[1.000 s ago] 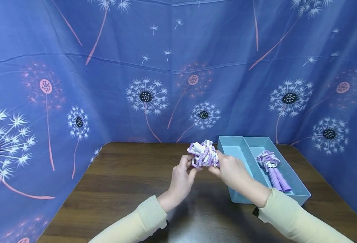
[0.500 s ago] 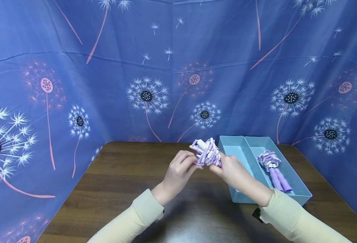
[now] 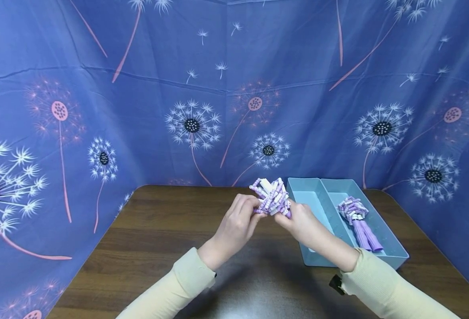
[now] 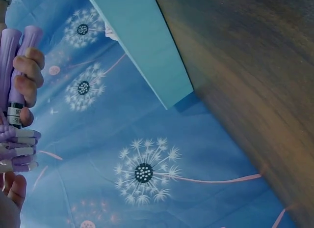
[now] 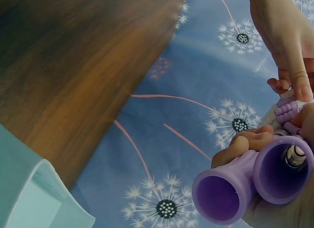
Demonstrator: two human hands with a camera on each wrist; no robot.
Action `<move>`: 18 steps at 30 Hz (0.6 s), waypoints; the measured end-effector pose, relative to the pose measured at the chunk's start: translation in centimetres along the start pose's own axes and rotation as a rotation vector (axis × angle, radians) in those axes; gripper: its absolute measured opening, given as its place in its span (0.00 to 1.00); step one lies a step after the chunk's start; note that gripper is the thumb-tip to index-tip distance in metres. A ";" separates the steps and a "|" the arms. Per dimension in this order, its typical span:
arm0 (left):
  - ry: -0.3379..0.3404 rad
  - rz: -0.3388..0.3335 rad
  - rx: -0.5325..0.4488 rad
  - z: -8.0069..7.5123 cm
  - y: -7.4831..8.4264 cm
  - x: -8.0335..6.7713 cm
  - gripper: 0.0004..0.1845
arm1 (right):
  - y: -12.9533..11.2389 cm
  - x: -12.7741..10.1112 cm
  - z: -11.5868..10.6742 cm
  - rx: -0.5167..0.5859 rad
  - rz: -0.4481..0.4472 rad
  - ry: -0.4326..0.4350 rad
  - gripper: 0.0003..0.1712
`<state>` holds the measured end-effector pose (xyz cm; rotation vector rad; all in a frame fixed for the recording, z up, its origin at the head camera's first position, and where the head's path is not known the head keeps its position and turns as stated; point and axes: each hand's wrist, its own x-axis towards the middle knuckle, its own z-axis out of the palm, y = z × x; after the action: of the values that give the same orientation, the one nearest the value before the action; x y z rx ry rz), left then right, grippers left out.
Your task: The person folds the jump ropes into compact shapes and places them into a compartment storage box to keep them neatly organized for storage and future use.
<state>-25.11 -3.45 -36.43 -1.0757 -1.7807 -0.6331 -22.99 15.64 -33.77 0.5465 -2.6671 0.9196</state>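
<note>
I hold the beaded jump rope (image 3: 271, 198) bundled above the table (image 3: 158, 239), my right hand (image 3: 303, 220) gripping its purple handles (image 5: 255, 181), my left hand (image 3: 236, 223) pinching the coils. It seems light, floppy, tangle-prone; the stiff handles are the surest hold.

A teal divided tray (image 3: 394, 257) holding a second purple bundle (image 3: 358, 221) sits on the wooden table (image 3: 146, 239).

Bright, even light all round.
A pale glare sat on the table (image 3: 234, 283) near the sleeves; wide-angle bending curved the edges; wrist views were soft close up.
</note>
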 end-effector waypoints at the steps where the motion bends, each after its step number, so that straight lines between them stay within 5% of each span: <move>1: -0.007 -0.003 0.002 0.0 0.0 0.0 0.11 | -0.1 0.0 0.0 0.004 -0.001 0.001 0.04; 9: -0.036 -0.032 0.005 -0.1 0.4 0.0 0.10 | -0.3 -0.1 0.0 0.032 0.007 -0.013 0.07; 18: 0.088 -0.126 -0.099 0.6 1.1 -0.2 0.12 | 0.1 -0.2 0.3 0.098 0.063 -0.039 0.09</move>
<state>-24.38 -2.59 -36.91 -0.9911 -1.7658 -0.8405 -22.88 15.58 -34.10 0.5091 -2.6991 1.0724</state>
